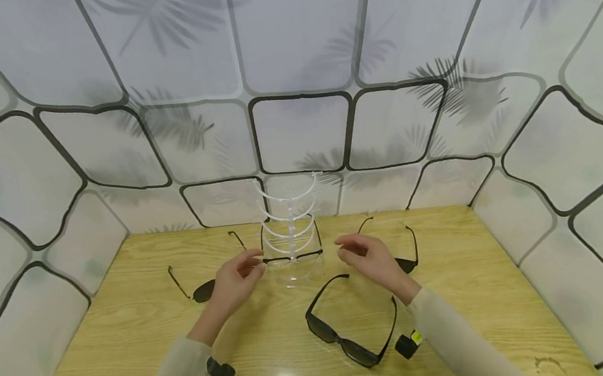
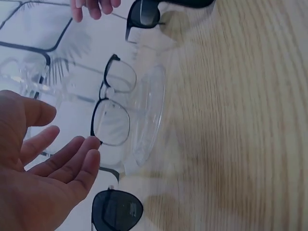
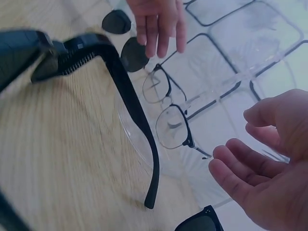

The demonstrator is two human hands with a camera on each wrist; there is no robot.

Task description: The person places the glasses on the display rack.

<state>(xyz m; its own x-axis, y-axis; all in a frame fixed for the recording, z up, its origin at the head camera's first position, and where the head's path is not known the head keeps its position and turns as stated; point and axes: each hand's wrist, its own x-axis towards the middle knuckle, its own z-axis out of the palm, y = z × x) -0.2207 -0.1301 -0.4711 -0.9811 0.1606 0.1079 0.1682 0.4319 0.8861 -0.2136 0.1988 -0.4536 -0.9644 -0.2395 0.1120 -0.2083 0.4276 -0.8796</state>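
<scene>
A clear plastic eyewear stand [image 1: 292, 229] with several curved arms rises at the back of the table. On its lowest level sits a pair of black-browed eyeglasses [image 1: 305, 254] with clear lenses. My left hand [image 1: 236, 285] is beside their left end, fingers loosely bent, fingertips right at the frame's corner in the left wrist view. To the right of the eyeglasses, a small gap away, my right hand [image 1: 373, 261] hovers with relaxed fingers and nothing in it. Both palms face inward toward the stand. The stand's transparent base [image 2: 155, 113] rests on the wood.
Black sunglasses [image 1: 322, 328] lie unfolded in front of the stand, near my right forearm. Another dark pair [image 1: 204, 292] is partly hidden behind my left hand, and a third pair [image 1: 406, 264] behind my right. A patterned cloth wall [image 1: 303, 132] borders the wooden table [image 1: 129, 328].
</scene>
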